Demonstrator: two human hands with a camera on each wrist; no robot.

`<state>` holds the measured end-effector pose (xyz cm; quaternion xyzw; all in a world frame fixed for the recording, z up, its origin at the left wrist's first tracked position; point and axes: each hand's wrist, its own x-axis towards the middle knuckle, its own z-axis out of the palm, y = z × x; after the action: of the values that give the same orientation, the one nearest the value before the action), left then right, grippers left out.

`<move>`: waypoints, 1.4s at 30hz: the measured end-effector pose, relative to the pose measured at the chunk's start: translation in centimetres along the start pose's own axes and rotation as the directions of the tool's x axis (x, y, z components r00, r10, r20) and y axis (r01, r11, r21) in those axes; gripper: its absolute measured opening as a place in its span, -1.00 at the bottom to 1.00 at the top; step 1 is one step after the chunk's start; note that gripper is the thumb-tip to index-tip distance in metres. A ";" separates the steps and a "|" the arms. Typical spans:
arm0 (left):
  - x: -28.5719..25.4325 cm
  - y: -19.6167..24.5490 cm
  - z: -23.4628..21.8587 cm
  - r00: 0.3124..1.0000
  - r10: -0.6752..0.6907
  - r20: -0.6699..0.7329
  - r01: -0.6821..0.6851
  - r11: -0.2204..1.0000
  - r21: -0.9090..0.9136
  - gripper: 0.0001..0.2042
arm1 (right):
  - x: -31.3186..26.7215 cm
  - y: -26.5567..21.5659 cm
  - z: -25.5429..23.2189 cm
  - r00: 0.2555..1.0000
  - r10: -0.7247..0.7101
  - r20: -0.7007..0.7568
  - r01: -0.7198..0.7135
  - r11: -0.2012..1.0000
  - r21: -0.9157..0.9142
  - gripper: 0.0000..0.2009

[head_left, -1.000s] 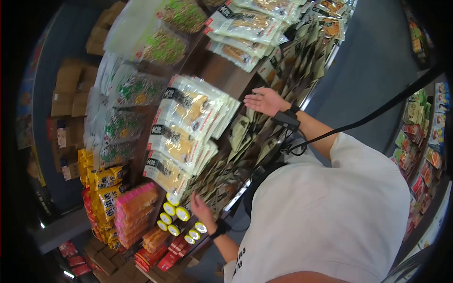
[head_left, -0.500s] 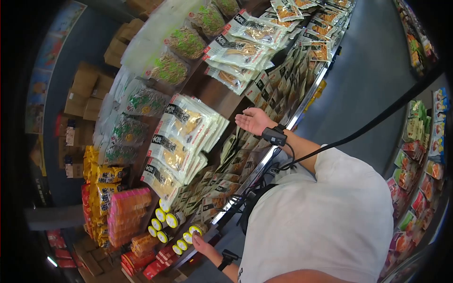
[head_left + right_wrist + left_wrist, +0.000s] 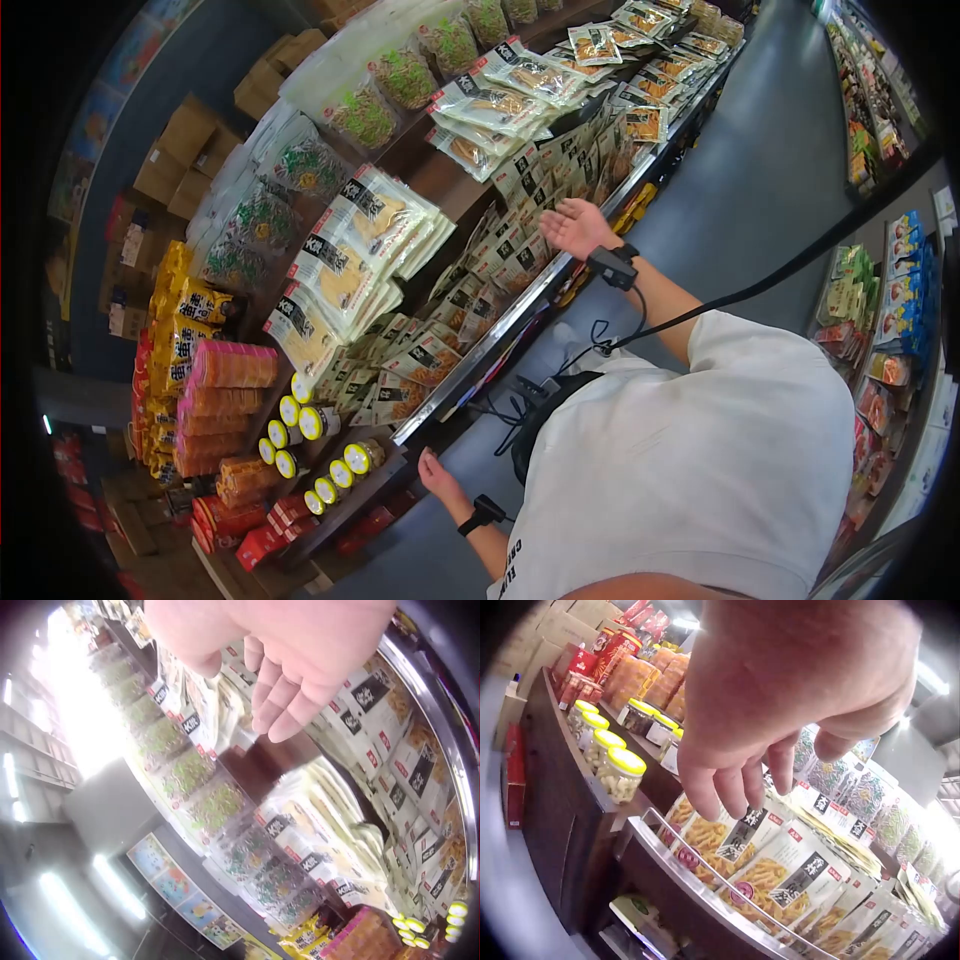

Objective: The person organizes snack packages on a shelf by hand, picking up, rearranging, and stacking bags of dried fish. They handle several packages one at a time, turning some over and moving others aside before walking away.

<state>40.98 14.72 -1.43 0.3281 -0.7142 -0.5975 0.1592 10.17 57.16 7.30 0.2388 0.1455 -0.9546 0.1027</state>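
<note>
My left hand (image 3: pixel 443 482) hangs just off the shelf's front edge with loosely bent fingers and holds nothing. Nearest to it are jars with yellow lids (image 3: pixel 357 457) and the end of a row of snack bags (image 3: pixel 425 358). In the left wrist view its fingers (image 3: pixel 730 791) overlap those bags. Farther along, my right hand (image 3: pixel 578 230) is palm up, empty, by the metal front rail (image 3: pixel 520 312). Small upright bags (image 3: pixel 515 255) stand beside it. Larger white bags (image 3: pixel 340 262) lie stacked behind.
Clear bags with green contents (image 3: pixel 360 115) line the back of the shelf. Yellow packs (image 3: pixel 190 330) and pink-orange packs (image 3: pixel 225 400) stand at its near end. Across the aisle floor (image 3: pixel 745 165) is another stocked shelf (image 3: pixel 890 340). A black cable (image 3: pixel 790 265) crosses to the right wrist.
The view has shifted along the shelf. My left hand has moved from over the bags, past the jars, to outside the front edge. The right hand stays empty, now nearer the rail.
</note>
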 end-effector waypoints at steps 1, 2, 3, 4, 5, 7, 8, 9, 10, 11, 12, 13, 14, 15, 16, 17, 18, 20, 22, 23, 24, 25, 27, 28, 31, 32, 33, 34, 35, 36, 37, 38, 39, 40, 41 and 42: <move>-0.4 -0.1 0.4 1.000 -0.015 0.017 0.014 1.000 0.016 -0.69 | -0.1 -1.2 -1.0 0.999 -0.036 -0.007 0.037 0.999 0.027 -0.62; -0.5 -0.9 0.7 1.000 -0.011 0.022 0.011 1.000 0.000 -0.69 | -0.2 -2.3 -2.0 0.997 -0.071 -0.017 0.072 0.996 0.054 -0.58; -1.0 -0.8 1.1 1.000 -0.011 0.017 0.011 1.000 0.002 -0.69 | -0.5 -3.1 -2.3 0.998 -0.066 -0.016 0.066 0.996 0.055 -0.58; -1.2 -0.7 1.6 1.000 -0.014 0.024 0.014 1.000 0.000 -0.69 | -0.8 -3.8 -2.6 0.995 -0.100 -0.028 0.101 0.994 0.052 -0.57; -1.5 -0.5 2.1 0.999 -0.016 0.030 0.016 1.000 0.003 -0.69 | -0.9 -4.6 -3.0 0.991 -0.131 -0.042 0.133 0.990 0.053 -0.55; -2.2 0.5 3.6 0.999 -0.025 0.024 0.024 0.999 0.032 -0.69 | -0.8 -5.8 -4.2 0.993 -0.116 -0.013 0.116 0.991 0.059 -0.51; -2.5 1.0 4.3 0.999 -0.038 0.024 0.037 0.998 0.048 -0.69 | -0.8 -6.4 -4.8 0.993 -0.121 -0.003 0.121 0.991 0.059 -0.49; -2.6 1.2 5.0 0.999 -0.033 0.010 0.032 0.998 0.045 -0.69 | -0.6 -7.4 -4.9 0.992 -0.126 0.015 0.125 0.991 0.049 -0.47; -2.4 1.3 6.1 0.998 -0.043 0.034 0.042 0.999 0.034 -0.69 | -0.7 -8.5 -5.3 0.992 -0.118 0.032 0.118 0.993 0.026 -0.41; -2.0 1.4 7.4 0.997 -0.051 0.055 0.050 0.999 0.019 -0.68 | -0.3 -9.7 -6.1 0.991 -0.132 0.007 0.132 0.991 0.033 -0.37; -2.0 2.5 8.8 0.994 -0.078 0.079 0.073 0.995 0.062 -0.65 | 0.1 -11.0 -7.3 0.991 -0.127 0.034 0.124 0.990 0.063 -0.37; -1.6 3.3 10.6 0.996 -0.072 0.056 0.070 0.997 0.045 -0.65 | 0.1 -12.4 -7.8 0.989 -0.145 -0.002 0.145 0.987 0.074 -0.41; -1.2 4.2 12.5 0.993 -0.065 0.101 0.060 0.997 0.054 -0.63 | 0.6 -14.1 -8.9 0.987 -0.159 -0.020 0.160 0.984 0.076 -0.51; -1.2 5.1 14.9 0.987 -0.064 0.147 0.054 0.996 0.067 -0.60 | 1.3 -16.0 -10.2 0.984 -0.175 -0.035 0.178 0.979 0.097 -0.63; -1.5 6.5 17.6 0.986 -0.050 0.159 0.045 0.998 0.038 -0.58 | 1.6 -18.2 -10.9 0.982 -0.179 -0.067 0.186 0.975 0.121 -0.66; -1.4 8.3 20.6 0.984 -0.038 0.173 0.036 0.999 0.017 -0.56 | 1.8 -20.2 -11.8 0.978 -0.181 -0.107 0.196 0.969 0.150 -0.69; -0.8 9.7 23.3 0.973 -0.029 0.231 0.038 0.999 -0.034 -0.54 | 2.6 -22.8 -13.7 0.984 -0.169 -0.064 0.178 0.967 0.183 -0.72; -0.6 12.3 28.2 0.957 0.000 0.289 0.017 0.998 -0.056 -0.50 | 2.5 -26.5 -14.9 0.978 -0.182 -0.101 0.201 0.955 0.219 -0.82; -0.6 15.3 33.0 0.947 0.053 0.316 -0.051 0.999 -0.014 -0.47 | 2.7 -29.6 -15.4 0.967 -0.194 -0.168 0.228 0.950 0.216 -0.81; -0.4 16.4 34.5 0.938 0.076 0.339 -0.085 0.996 0.011 -0.45 | 2.8 -31.1 -15.6 0.950 -0.220 -0.221 0.267 0.941 0.207 -0.80; -0.5 17.8 36.1 0.941 0.164 0.296 -0.169 0.986 -0.007 -0.44 | 3.4 -32.4 -16.8 0.962 -0.202 -0.182 0.241 0.945 0.224 -0.72; -0.4 19.3 37.6 0.933 0.255 0.253 -0.258 0.966 -0.020 -0.42 | 3.5 -33.4 -16.9 0.965 -0.193 -0.175 0.228 0.952 0.205 -0.72; 0.1 22.2 39.7 0.940 0.260 0.221 -0.263 0.965 -0.017 -0.39 | 3.5 -34.8 -16.4 0.944 -0.179 -0.276 0.246 0.942 0.230 -0.67; 0.7 23.3 40.7 0.949 0.217 0.230 -0.206 0.976 -0.072 -0.39 | 4.0 -35.6 -16.6 0.942 -0.178 -0.285 0.249 0.939 0.236 -0.66; 2.6 26.6 43.4 0.916 0.134 0.378 -0.121 0.991 -0.060 -0.45 | 5.0 -37.4 -17.8 0.947 -0.183 -0.265 0.256 0.927 0.275 -0.63; 4.0 26.8 44.5 0.912 0.133 0.389 -0.118 0.991 -0.062 -0.45 | 5.0 -38.0 -18.1 0.943 -0.191 -0.272 0.269 0.920 0.286 -0.65; 5.8 26.9 45.9 0.890 0.127 0.438 -0.084 0.990 -0.117 -0.45 | 5.0 -38.6 -17.8 0.939 -0.208 -0.273 0.286 0.914 0.287 -0.65; 7.7 27.0 47.4 0.863 0.123 0.490 -0.045 0.985 -0.169 -0.45 | 4.6 -39.2 -17.6 0.923 -0.253 -0.289 0.331 0.905 0.268 -0.69; 9.5 26.9 49.1 0.851 0.120 0.511 -0.036 0.985 -0.171 -0.45 | 3.9 -39.6 -17.5 0.903 -0.296 -0.312 0.378 0.893 0.245 -0.72; 11.6 27.0 51.0 0.831 0.076 0.551 0.048 0.977 -0.207 -0.46 | 3.4 -40.2 -17.5 0.884 -0.331 -0.329 0.419 0.873 0.249 -0.77; 13.5 26.9 53.1 0.805 0.036 0.593 0.135 0.961 -0.241 -0.46 | 2.6 -40.7 -17.2 0.873 -0.354 -0.336 0.443 0.863 0.242 -0.77; 15.6 26.4 55.1 0.789 0.036 0.613 0.145 0.959 -0.243 -0.46 | 1.7 -41.2 -16.7 0.857 -0.380 -0.347 0.473 0.848 0.239 -0.77; 17.9 25.8 57.2 0.794 -0.057 0.605 0.232 0.949 -0.215 -0.49 | 1.0 -41.5 -16.3 0.841 -0.407 -0.355 0.503 0.830 0.240 -0.77; 20.1 25.6 59.5 0.790 -0.145 0.596 0.312 0.931 -0.187 -0.51 | 0.6 -41.9 -16.0 0.795 -0.462 -0.392 0.567 0.796 0.212 -0.73; 22.1 25.5 61.8 0.773 -0.134 0.620 0.312 0.932 -0.187 -0.51 | 0.3 -42.0 -15.3 0.780 -0.485 -0.394 0.592 0.777 0.214 -0.73; 22.6 25.7 63.5 0.805 -0.106 0.583 0.257 0.949 -0.181 -0.54 | -0.3 -42.2 -14.8 0.757 -0.521 -0.394 0.627 0.749 0.215 -0.70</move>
<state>-22.11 49.18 4.54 0.1803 -0.6124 -0.7657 -0.0781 5.56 101.56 4.61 0.3417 0.0630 -0.8993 -0.2656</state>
